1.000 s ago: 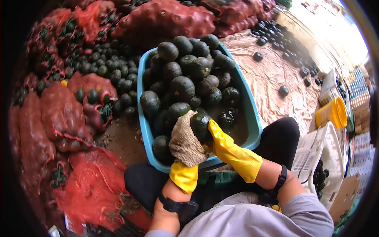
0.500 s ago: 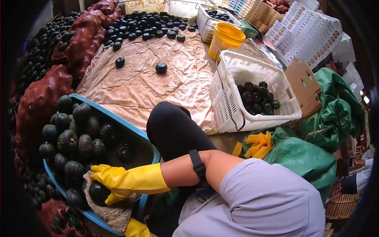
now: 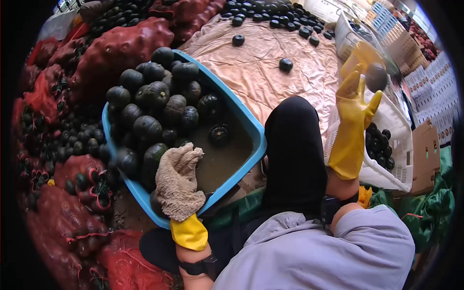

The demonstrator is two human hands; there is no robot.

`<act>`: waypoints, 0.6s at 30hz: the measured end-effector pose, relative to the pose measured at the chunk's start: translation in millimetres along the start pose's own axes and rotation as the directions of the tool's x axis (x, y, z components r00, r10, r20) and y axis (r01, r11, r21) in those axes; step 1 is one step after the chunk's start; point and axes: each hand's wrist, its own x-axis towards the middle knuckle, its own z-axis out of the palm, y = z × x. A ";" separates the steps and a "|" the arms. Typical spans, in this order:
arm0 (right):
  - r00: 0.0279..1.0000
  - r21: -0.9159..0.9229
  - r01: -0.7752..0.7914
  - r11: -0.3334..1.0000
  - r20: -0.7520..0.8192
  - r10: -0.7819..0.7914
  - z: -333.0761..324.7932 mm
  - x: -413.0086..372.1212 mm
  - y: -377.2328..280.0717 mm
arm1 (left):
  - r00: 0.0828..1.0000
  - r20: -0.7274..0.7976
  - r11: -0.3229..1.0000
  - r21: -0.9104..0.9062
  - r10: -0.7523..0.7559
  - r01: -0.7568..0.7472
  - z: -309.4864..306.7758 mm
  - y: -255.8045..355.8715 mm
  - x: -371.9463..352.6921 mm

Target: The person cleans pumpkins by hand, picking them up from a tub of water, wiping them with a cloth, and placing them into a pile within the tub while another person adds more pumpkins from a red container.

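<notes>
My right hand (image 3: pixel 356 104), in a yellow rubber glove, is raised beside the white basket (image 3: pixel 405 162) with its fingers spread open. Just past the fingertips a blurred dark green squash (image 3: pixel 376 77) appears in mid-air, in front of the yellow bucket (image 3: pixel 360 54). A beige cloth (image 3: pixel 178 181) covers my left hand (image 3: pixel 189 233), so only the yellow glove's cuff shows and the fingers are hidden. That cloth rests against squashes (image 3: pixel 149 128) heaped in a blue tub (image 3: pixel 258 140), which also holds murky water. Several small dark squashes (image 3: pixel 379 147) lie inside the white basket.
Red mesh sacks (image 3: pixel 121 53) of squashes line the left side. Many squashes (image 3: pixel 270 14) lie at the far end of a pinkish sheet (image 3: pixel 251 72), with a lone squash (image 3: pixel 285 65) nearer. Cardboard (image 3: pixel 425 159) and green sacking (image 3: pixel 435 208) stand at the right.
My right hand has left the tub and swung right to the white basket, letting go of a squash. The cloth now covers my left hand over the tub. The view has turned left.
</notes>
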 end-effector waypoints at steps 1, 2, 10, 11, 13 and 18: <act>0.999 -0.075 0.051 0.996 0.014 -0.050 8.9 -0.8 7.2 | 0.989 -0.100 0.994 0.009 -0.106 0.107 19.7 6.4 -3.8; 0.995 -0.402 -0.070 0.913 0.037 0.092 5.1 -7.0 30.6 | 0.976 -0.136 0.985 0.004 -0.171 0.173 27.0 0.7 -1.4; 0.313 -0.403 0.648 -0.646 -0.633 0.708 -96.8 -80.6 235.4 | 0.843 0.508 -0.231 0.812 -0.175 -0.537 6.4 -44.0 21.8; 0.362 -0.418 0.637 -0.648 -0.579 0.730 -116.9 -88.6 237.7 | 0.836 0.531 -0.200 0.811 -0.139 -0.549 1.1 -47.0 24.2; 0.376 -0.443 0.647 -0.621 -0.523 0.765 -151.3 -95.4 242.7 | 0.849 0.512 -0.153 0.836 -0.129 -0.527 -10.6 -55.2 34.5; 0.412 -0.553 0.400 -0.731 -0.604 0.682 -144.1 -87.6 257.8 | 0.964 0.199 -0.162 0.960 -0.178 -0.228 21.1 -24.2 20.4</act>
